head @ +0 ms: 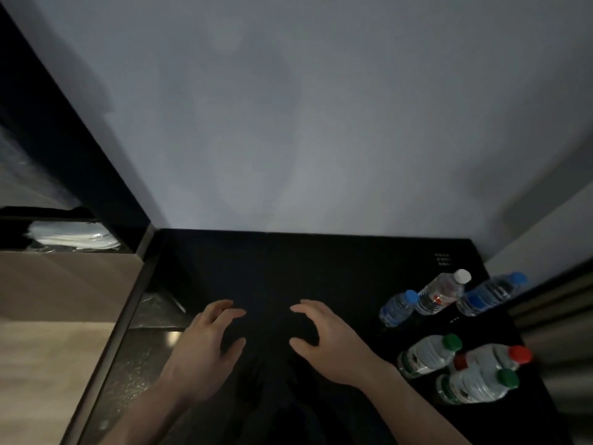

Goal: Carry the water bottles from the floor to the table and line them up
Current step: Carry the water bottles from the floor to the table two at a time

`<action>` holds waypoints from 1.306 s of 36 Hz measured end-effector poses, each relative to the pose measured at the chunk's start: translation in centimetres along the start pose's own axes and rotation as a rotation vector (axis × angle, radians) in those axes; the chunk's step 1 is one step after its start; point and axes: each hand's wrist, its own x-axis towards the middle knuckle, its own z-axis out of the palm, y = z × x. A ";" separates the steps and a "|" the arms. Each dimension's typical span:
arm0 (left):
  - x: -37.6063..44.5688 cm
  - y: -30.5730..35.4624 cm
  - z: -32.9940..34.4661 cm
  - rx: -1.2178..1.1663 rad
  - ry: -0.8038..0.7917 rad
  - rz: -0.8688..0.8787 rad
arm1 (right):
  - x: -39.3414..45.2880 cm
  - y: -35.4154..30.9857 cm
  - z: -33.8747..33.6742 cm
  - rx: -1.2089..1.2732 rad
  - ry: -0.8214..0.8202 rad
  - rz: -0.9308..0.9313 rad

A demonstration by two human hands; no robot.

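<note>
Water bottles stand in two clusters along the right edge of the black table (321,268), all of them upright. Toward the far right corner three form a rough row: a small blue-capped bottle (398,308) on the left, a white-capped bottle (441,292) just beside it, and a second blue-capped bottle (491,293) at the very right edge. Nearer the person, another three crowd close together, touching or nearly so: a green-capped bottle (428,354), a red-capped bottle (500,356) behind and to its right, and a second green-capped bottle (475,385) nearest the near edge.

Both hands hover over the middle of the table, well apart from the bottles. The left hand (208,342) has its fingers spread and loosely bent, holding nothing. The right hand (324,335) mirrors it, thumb and fingers curved toward the left hand with a wide gap between them, also holding nothing.

A pale grey wall (288,123) rises behind the far edge. Left of the table, a stack of white folded items (73,236) lies on a dark shelf above a brown panel (64,284).
</note>
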 end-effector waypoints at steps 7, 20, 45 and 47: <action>2.4 2.0 1.3 -0.004 -0.017 0.032 | -0.4 3.1 -1.7 0.013 -0.002 0.057; -0.6 -2.9 -2.1 0.052 0.089 -0.116 | 5.4 -1.2 2.5 -0.063 -0.189 -0.073; -22.4 -42.3 -20.5 0.030 0.296 -0.375 | 16.9 -40.4 31.3 -0.269 -0.240 -0.409; -24.2 -45.0 -22.0 0.032 0.318 -0.401 | 17.6 -43.9 33.3 -0.297 -0.258 -0.444</action>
